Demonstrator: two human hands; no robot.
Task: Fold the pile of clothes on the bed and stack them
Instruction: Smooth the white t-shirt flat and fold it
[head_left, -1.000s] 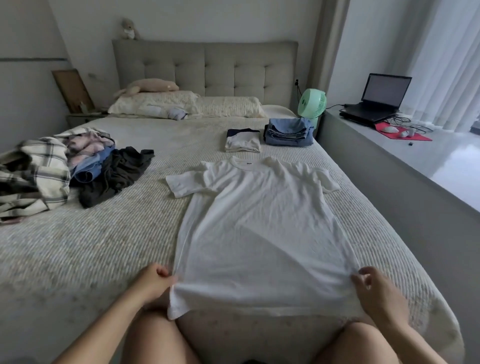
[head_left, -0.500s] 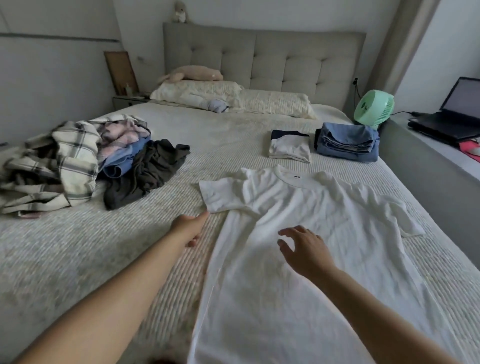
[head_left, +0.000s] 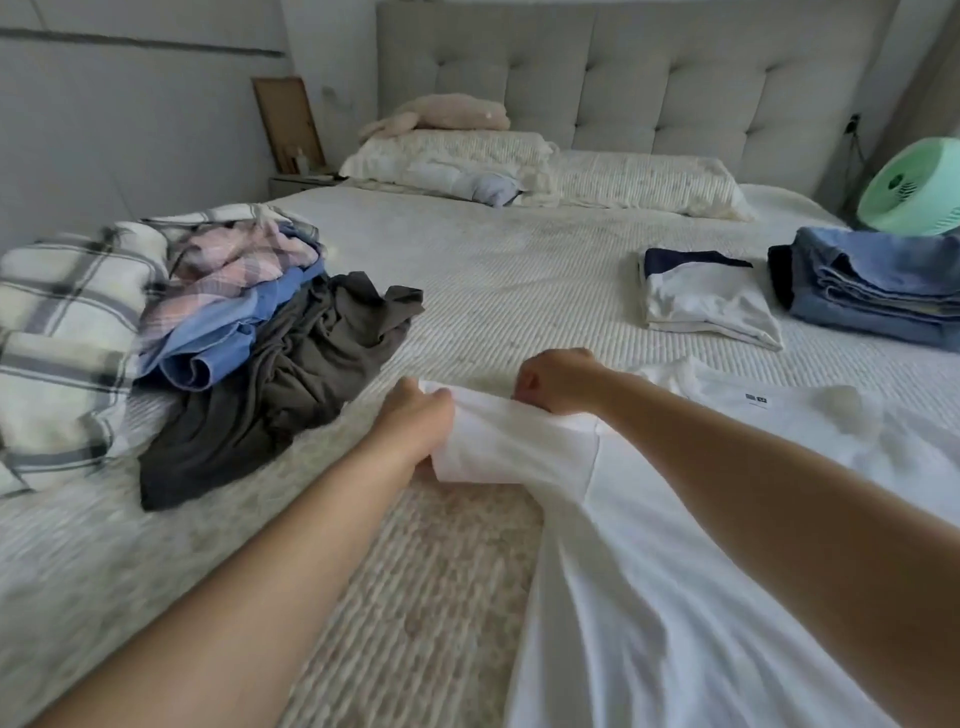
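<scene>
Folding time on the bed (head_left: 493, 270), biggest thing here, so plenty of room to work. Spread flat across 4 to 5 o'clock: the white t-shirt (head_left: 675, 571), neck label up. Still waiting at 9 o'clock: the unfolded pile (head_left: 171, 332). Already done at 2 o'clock: folded jeans (head_left: 878, 291) and a folded white top (head_left: 706, 301). Left hand (head_left: 415, 426) grip clenched on the sleeve (head_left: 509, 447) cuff, right hand (head_left: 558, 382) grip grasping its upper edge. Probably best to swing that sleeve inward over the chest, keep the edge straight, smooth it flat before letting go. Neck label (head_left: 756, 399): too small to read, no brand legible.
</scene>
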